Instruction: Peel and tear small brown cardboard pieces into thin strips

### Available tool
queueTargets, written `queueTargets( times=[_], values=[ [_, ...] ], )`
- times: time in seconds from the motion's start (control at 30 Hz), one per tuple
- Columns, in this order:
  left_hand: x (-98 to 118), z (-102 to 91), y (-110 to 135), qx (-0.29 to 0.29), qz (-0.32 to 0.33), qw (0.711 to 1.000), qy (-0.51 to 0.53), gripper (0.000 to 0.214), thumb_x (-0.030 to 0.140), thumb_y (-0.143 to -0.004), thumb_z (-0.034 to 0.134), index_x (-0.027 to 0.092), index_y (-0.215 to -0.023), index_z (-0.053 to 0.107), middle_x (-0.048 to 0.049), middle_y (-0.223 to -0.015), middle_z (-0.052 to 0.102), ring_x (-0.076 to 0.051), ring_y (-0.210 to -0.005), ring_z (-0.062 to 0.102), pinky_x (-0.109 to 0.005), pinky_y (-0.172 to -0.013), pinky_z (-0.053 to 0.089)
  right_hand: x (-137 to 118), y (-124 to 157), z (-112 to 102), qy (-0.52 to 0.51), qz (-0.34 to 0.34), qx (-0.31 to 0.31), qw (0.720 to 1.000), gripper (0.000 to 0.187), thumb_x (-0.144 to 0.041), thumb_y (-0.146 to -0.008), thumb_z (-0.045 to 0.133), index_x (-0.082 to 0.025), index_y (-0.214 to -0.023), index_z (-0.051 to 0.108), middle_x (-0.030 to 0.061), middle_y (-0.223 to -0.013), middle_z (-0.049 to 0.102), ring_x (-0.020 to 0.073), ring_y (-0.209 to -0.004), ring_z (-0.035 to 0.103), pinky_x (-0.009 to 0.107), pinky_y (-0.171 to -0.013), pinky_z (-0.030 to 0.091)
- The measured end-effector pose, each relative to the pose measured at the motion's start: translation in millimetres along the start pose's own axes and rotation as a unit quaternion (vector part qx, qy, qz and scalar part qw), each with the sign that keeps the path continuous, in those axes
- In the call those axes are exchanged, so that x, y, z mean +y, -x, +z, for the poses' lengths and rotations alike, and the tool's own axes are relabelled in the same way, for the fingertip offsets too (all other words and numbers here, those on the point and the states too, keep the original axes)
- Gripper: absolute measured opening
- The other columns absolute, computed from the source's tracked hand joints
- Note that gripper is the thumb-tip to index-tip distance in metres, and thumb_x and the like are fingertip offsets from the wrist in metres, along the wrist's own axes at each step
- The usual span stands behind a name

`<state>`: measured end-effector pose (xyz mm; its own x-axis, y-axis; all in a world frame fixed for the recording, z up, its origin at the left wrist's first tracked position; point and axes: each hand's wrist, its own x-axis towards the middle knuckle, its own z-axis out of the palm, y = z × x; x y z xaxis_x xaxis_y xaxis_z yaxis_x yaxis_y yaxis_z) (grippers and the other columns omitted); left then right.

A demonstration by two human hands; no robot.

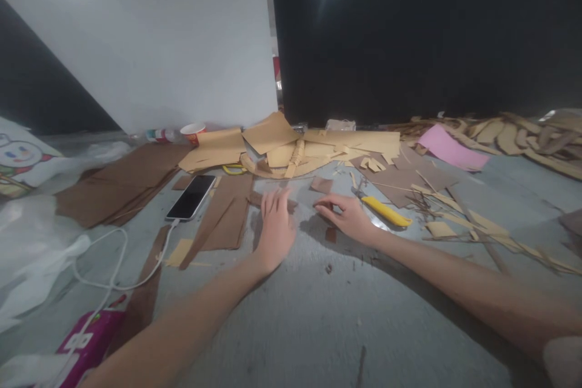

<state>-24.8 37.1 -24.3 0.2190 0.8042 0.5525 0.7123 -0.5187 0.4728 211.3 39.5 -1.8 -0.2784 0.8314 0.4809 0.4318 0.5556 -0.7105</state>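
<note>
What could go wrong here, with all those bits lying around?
The yellow tool, which looks like a cutter, lies close by the right hand, so a careless move might nick it. The white cable loops near the left forearm; a snag could tug the phone it's plugged into.

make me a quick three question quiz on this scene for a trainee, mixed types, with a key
1. True or false: the yellow-handled tool lies nearer the left hand than the right hand.
2. What colour is the sheet lying toward the back right? A) green B) pink C) blue
3. What is plugged into the near end of the phone?

Key:
1. False; it lies nearer the right hand.
2. B
3. A white cable.
</note>
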Motion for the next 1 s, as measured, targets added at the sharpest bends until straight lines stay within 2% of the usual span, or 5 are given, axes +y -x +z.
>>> queueTargets(
  times=[0.07, 0.23, 0.4, 0.6, 1.0],
  values=[
    [1, -1.6, 0, -0.006, -0.001, 0.999, -0.048, 0.058, -0.001, -0.097, 0.049, 0.019, -0.151, 0.051, -0.0186, -0.155, 0.059, -0.036, -0.152, 0.048, -0.069, -0.131, 0.030, 0, 0, 0, 0.001, 0.001, 0.001, 1.000, 0.030, -0.049, -0.108, 0.064, -0.024, -0.103, 0.080, 0.0047, -0.088, 0.079, 0.0192, -0.078, 0.071, 0.030, -0.074, 0.056],
    [0, -2.2, -1, -0.084, 0.003, 0.994, -0.062, 0.029, 0.017, -0.108, 0.061, 0.018, -0.136, 0.065, -0.0146, -0.129, 0.072, -0.035, -0.126, 0.063, -0.058, -0.112, 0.052, 0, -1, -1, 0.000, 0.011, -0.001, 1.000, 0.032, -0.051, -0.108, 0.063, -0.024, -0.097, 0.077, 0.0027, -0.079, 0.071, 0.0191, -0.074, 0.065, 0.031, -0.073, 0.054],
    [8, -6.7, -4, -0.093, 0.014, 0.995, -0.016, 0.033, 0.016, -0.104, 0.069, 0.021, -0.137, 0.067, -0.0108, -0.128, 0.068, -0.031, -0.125, 0.064, -0.049, -0.110, 0.055, -4, -5, -4, -0.054, 0.036, -0.036, 0.997, 0.043, -0.060, -0.108, 0.060, -0.023, -0.088, 0.069, 0.0041, -0.085, 0.069, 0.0203, -0.083, 0.065, 0.033, -0.080, 0.054],
    [18, -10.8, -6, -0.080, 0.020, 0.995, 0.051, 0.033, 0.011, -0.102, 0.071, 0.026, -0.132, 0.068, -0.0067, -0.127, 0.066, -0.026, -0.124, 0.067, -0.043, -0.109, 0.057, -6, -6, -8, -0.168, 0.153, -0.080, 0.971, 0.050, -0.072, -0.103, 0.062, -0.022, -0.102, 0.071, 0.0011, -0.076, 0.070, 0.0171, -0.069, 0.063, 0.029, -0.064, 0.049],
    [24, -12.7, -5, -0.082, 0.054, 0.993, 0.067, 0.026, 0.010, -0.101, 0.072, 0.025, -0.120, 0.066, -0.0055, -0.124, 0.068, -0.026, -0.120, 0.068, -0.043, -0.108, 0.057, -7, -7, -12, -0.187, 0.141, -0.068, 0.970, 0.049, -0.068, -0.103, 0.066, -0.021, -0.105, 0.079, 0.0028, -0.078, 0.076, 0.0179, -0.070, 0.069, 0.029, -0.066, 0.055]
  ],
)
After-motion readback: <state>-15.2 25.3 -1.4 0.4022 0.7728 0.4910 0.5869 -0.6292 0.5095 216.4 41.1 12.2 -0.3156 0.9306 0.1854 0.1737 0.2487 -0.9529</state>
